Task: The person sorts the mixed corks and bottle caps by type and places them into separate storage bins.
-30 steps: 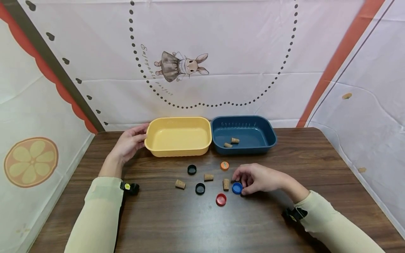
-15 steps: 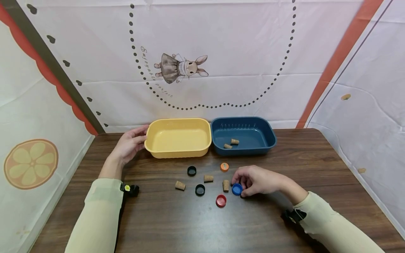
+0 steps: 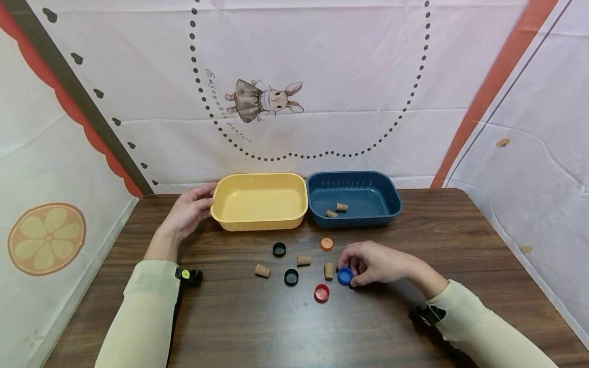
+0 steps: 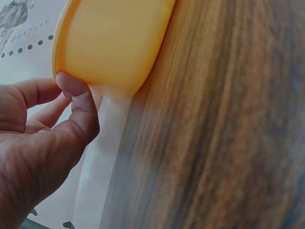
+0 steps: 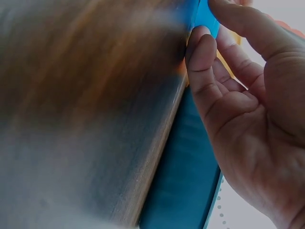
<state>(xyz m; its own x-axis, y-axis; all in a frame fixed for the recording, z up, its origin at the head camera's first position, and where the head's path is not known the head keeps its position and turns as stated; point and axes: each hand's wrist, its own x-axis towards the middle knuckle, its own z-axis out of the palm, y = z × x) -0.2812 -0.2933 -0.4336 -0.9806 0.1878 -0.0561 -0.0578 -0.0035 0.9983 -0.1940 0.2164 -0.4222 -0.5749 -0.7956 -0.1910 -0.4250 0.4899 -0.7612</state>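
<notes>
My left hand [image 3: 189,210] rests its fingertips against the outer left end of the yellow tray [image 3: 259,225]. In the left wrist view, bent fingers [image 4: 81,109] touch that tray near its rim. My right hand [image 3: 375,261] has thumb and fingers around a blue bottle cap [image 3: 345,276] on the table; in the right wrist view the blue cap [image 5: 206,19] lies between them. Just left of it is a cork [image 3: 329,271], with a red cap [image 3: 321,293] nearer the front edge and an orange cap [image 3: 326,244] farther back.
A dark blue tray [image 3: 354,221] holding two corks stands beside the yellow one, against the wall sheet. Two black caps [image 3: 291,277] and two more corks [image 3: 262,271] lie left of the right hand on the brown wooden table [image 3: 257,327].
</notes>
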